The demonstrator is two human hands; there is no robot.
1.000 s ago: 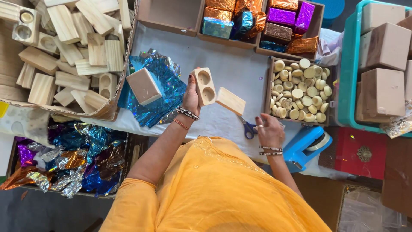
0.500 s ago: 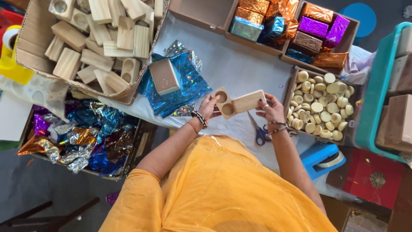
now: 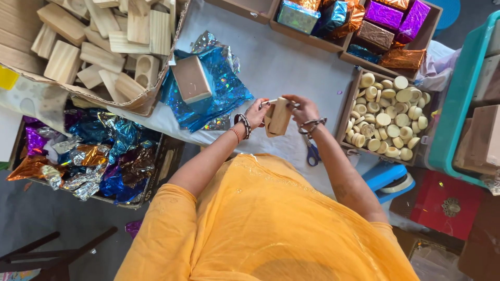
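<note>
Both hands meet over the white surface [image 3: 291, 67], directly in front of the person in the orange garment [image 3: 265, 224]. The left hand [image 3: 256, 112] and the right hand [image 3: 302, 108] hold one wooden block [image 3: 278, 117] between them, raised above the surface and tilted. The grip of the left hand is closed on the block's left edge, fingers curled round it. The grip of the right hand is pressed onto the block's upper right edge, fingertips on top. A small pale piece shows at the top of the block between the two hands; what it is cannot be told. Both wrists carry bangles.

Left of the hands, a wooden box [image 3: 191, 79] lies on a sheet of blue foil [image 3: 219, 99] spread on the surface. Beyond that, a cardboard box [image 3: 130, 101] holds many plain wooden blocks piled loosely. Right of the hands, a shallow tray [image 3: 348, 112] holds round pale discs. Blue-handled scissors [image 3: 312, 155] lie on the surface just below the right wrist. At the far edge, a cardboard tray [image 3: 333, 44] holds blocks wrapped in purple, orange, blue and copper foil. Lower left, below the surface edge, a box [image 3: 161, 161] holds crumpled foil scraps of mixed colours. A teal crate [image 3: 458, 104] stands at the right edge.
</note>
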